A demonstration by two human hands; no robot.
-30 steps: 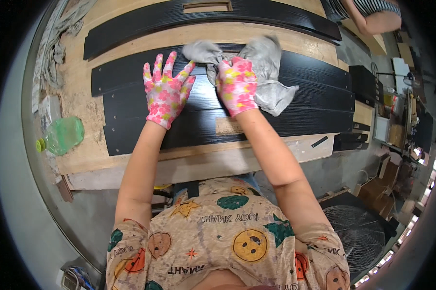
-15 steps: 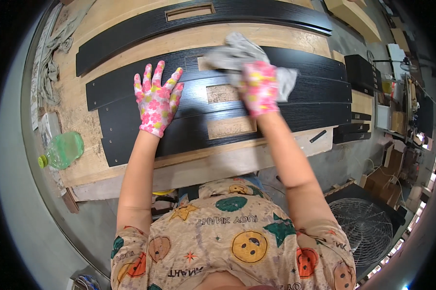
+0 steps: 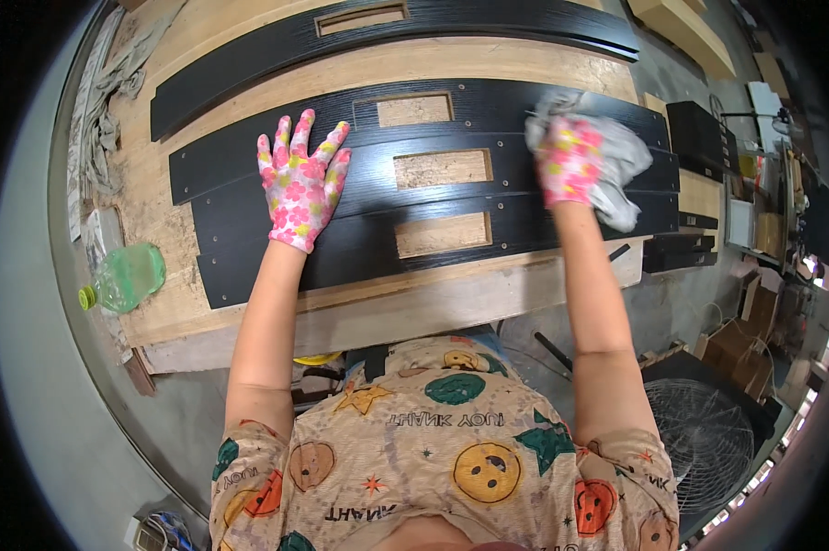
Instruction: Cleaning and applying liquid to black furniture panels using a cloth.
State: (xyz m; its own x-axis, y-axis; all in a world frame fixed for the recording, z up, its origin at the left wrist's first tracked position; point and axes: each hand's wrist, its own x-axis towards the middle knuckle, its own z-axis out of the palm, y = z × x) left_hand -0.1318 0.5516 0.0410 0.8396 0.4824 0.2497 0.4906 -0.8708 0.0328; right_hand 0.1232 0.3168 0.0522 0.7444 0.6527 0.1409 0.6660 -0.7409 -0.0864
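Observation:
Three black wood-grain boards [image 3: 341, 241] lie side by side on a wooden workbench, each with a rectangular cutout and small holes. My left hand [image 3: 302, 182], in a pink flowered glove, rests flat on them with its fingers spread, left of the cutouts. In a matching glove, my right hand [image 3: 570, 163] presses a crumpled grey rag [image 3: 624, 165] onto the boards' right part. The rag spreads out beyond the hand to the right and covers some of the surface. My right fingers are partly blurred but close over the cloth.
More black boards [image 3: 249, 69] lie along the bench's far side. A green bottle [image 3: 131, 277] lies at the left, near a draped grey cloth [image 3: 102, 124]. Black pieces [image 3: 699, 138] are stacked off the bench's right end. A round fan grille [image 3: 699, 441] stands at lower right.
My right hand has swept the rag rightward across the boards, uncovering the far cutout. My left hand stays spread in nearly the same spot.

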